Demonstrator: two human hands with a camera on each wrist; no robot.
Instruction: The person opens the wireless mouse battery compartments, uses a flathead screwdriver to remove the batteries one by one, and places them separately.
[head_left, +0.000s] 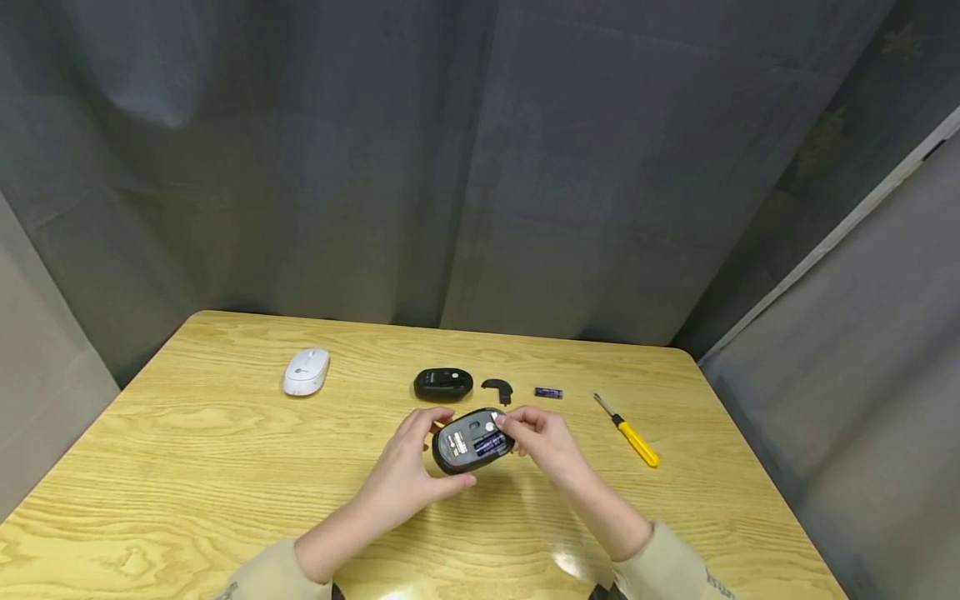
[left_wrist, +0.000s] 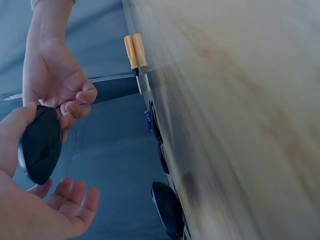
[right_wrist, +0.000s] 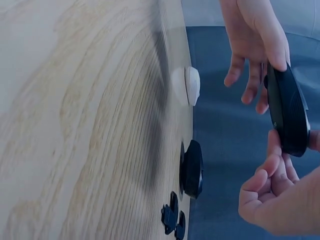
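A black computer mouse (head_left: pixel 471 428) is held above the table with its underside up, a purple battery (head_left: pixel 490 443) lying in its open compartment. My left hand (head_left: pixel 401 471) grips its left end between thumb and fingers. At the right end, my right hand (head_left: pixel 550 442) pinches the mouse, fingertips next to a small white spot by the compartment. From the right wrist view, the mouse (right_wrist: pixel 291 111) is seen edge-on, with right thumb and fingers on either side of its lower end. Its smooth top shell faces the left wrist view.
Behind the hands lie a second black mouse (head_left: pixel 443 384), a black curved cover piece (head_left: pixel 498 390) and a loose purple battery (head_left: pixel 548 392). A yellow-handled screwdriver (head_left: pixel 637 442) lies to the right. A white mouse (head_left: pixel 306 372) sits far left on the wooden table (head_left: pixel 187 467).
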